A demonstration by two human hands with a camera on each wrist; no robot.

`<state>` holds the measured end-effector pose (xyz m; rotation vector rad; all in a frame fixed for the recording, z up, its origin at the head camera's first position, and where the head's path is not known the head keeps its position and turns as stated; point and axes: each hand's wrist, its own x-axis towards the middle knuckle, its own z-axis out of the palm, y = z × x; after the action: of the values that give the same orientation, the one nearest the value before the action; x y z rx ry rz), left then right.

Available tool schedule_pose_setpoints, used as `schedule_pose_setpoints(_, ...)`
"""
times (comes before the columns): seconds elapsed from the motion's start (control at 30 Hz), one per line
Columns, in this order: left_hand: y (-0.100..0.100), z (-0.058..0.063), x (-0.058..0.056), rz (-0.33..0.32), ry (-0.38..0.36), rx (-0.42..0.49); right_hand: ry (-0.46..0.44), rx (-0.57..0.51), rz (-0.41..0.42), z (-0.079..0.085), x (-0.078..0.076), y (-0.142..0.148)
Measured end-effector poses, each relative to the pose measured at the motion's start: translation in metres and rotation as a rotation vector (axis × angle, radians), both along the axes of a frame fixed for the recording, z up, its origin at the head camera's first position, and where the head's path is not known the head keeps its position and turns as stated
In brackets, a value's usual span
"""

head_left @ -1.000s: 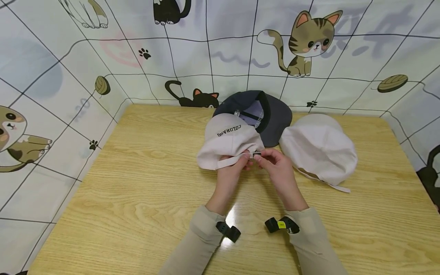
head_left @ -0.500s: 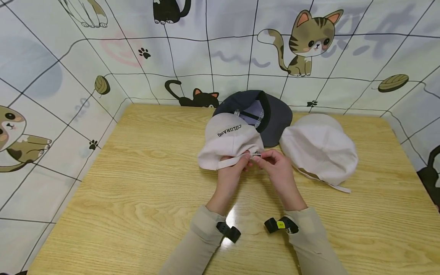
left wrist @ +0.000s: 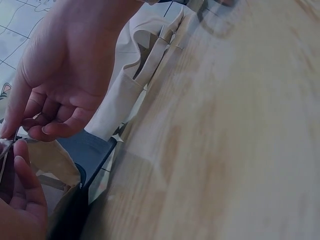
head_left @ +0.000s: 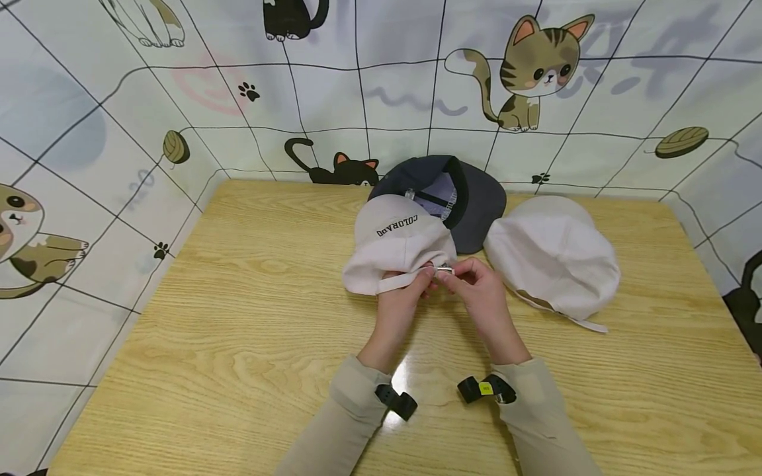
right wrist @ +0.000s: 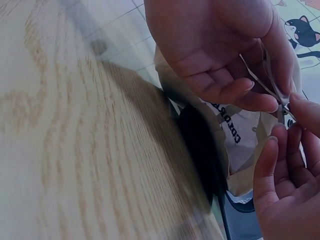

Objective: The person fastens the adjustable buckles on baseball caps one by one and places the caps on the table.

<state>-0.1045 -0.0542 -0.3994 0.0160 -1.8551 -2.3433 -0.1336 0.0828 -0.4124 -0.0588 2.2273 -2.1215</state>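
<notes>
A white baseball cap (head_left: 381, 231) marked COLORADO lies at the middle of the table, its back strap (head_left: 394, 282) toward me. My left hand (head_left: 401, 311) reaches in under that strap and pinches it near its end. Beside it, my right hand (head_left: 485, 301) pinches the small metal buckle (head_left: 444, 270) between thumb and forefinger. In the right wrist view, the fingertips of the left hand (right wrist: 215, 55) and the right hand (right wrist: 295, 185) meet at the strap end. Fingers partly cover the buckle there.
Behind the white cap a navy cap (head_left: 485, 205) lies with its inside showing. A second white cap (head_left: 553, 258) sits to the right, its loose strap (head_left: 589, 325) trailing on the wooden table (head_left: 238, 330). A cloth with printed cats (head_left: 405, 99) hangs around the back and sides.
The metal buckle has turned slightly between the fingers, and its bright face now shows where it looked dark. Both hands and the caps hold almost the same places.
</notes>
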Motion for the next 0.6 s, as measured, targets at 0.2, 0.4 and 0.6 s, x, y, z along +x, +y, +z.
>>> schedule_pose_setpoints(0.2,0.0009,0.0000,0.0004,0.012,-0.006,-0.020,-0.028,-0.016,0.009,-0.0015,-0.0007,0.0001)
schedule_pose_setpoints(0.4,0.0018,-0.0012,0.0006,0.025,-0.013,-0.021,-0.040,-0.009,0.007,-0.0018,-0.0016,-0.0006)
schedule_pose_setpoints(0.6,0.0016,-0.0010,0.0003,0.032,-0.006,-0.030,-0.037,-0.013,-0.002,-0.0034,-0.0005,-0.0034)
